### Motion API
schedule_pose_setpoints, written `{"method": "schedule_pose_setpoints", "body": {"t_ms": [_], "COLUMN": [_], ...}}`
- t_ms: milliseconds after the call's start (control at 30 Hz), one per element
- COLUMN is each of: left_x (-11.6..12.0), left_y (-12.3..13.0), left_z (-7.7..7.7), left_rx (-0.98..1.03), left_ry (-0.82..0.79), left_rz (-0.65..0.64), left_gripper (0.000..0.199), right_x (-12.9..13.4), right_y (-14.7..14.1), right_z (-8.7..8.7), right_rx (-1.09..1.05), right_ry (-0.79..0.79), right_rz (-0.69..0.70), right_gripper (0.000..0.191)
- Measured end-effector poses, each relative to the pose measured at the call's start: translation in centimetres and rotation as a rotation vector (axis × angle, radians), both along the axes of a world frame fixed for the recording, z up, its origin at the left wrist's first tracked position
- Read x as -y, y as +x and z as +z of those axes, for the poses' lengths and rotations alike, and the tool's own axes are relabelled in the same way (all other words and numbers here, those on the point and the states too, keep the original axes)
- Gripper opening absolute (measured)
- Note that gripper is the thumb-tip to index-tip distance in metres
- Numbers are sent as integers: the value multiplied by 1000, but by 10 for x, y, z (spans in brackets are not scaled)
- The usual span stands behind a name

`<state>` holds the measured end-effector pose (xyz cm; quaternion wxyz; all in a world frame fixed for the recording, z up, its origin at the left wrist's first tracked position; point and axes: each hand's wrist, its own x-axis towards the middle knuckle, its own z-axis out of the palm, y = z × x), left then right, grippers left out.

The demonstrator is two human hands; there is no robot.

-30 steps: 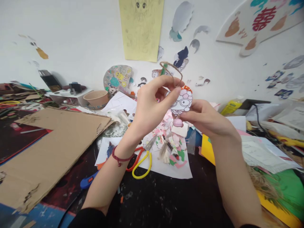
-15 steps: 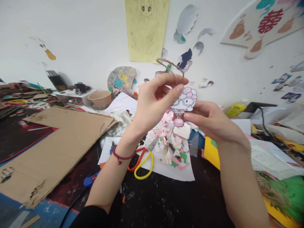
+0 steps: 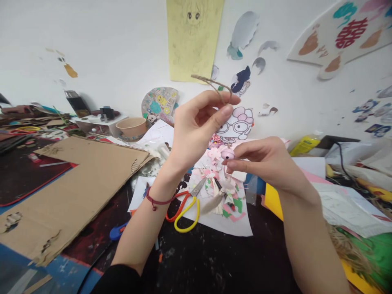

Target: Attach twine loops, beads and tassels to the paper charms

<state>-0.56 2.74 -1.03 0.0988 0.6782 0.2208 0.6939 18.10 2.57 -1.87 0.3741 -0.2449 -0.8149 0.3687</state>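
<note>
"How are the fingers set?"

"Left hand (image 3: 194,126): thumb and fingers pinched on the Hello Kitty charm (image 3: 240,127), which is above and right of the scissors (image 3: 197,187); that thumb hides some of its edge. Right hand (image 3: 271,161): thumb and fingertips closed on a pink bell (image 3: 227,154), lower, nearer the scissors."

"Around them?"

"Cardboard sheet (image 3: 88,171) left of the scissors, white paper (image 3: 237,229) under their blades, twine loop (image 3: 208,80) well above them."

"Any writing?"

"A red double-happiness character (image 3: 351,33), high to the scissors' right."
</note>
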Motion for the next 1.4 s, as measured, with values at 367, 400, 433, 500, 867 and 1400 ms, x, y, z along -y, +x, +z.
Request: {"method": "schedule_pose_setpoints", "body": {"t_ms": [367, 400, 433, 500, 867, 1400], "left_x": [-1, 0, 0, 2, 4, 24], "left_y": [0, 0, 0, 0, 7, 12], "left_z": [-3, -3, -2, -1, 0, 3], "left_rx": [34, 34, 33, 28, 9, -6], "left_ry": [44, 46, 49, 57, 342, 142], "left_rz": [106, 110, 115, 127, 214, 393], "left_gripper": [43, 43, 43, 41, 9, 7], "right_x": [16, 15, 14, 12, 18, 4], "right_y": [-1, 0, 2, 6, -9, 5], "right_z": [7, 7, 7, 6, -2, -3], "right_rx": [114, 137, 156, 158, -65, -105], "right_ry": [261, 274, 271, 223, 147, -154], "right_rz": [-70, -92, -112, -154, -260, -98], "right_gripper": [10, 9, 10, 19, 33, 27]}}
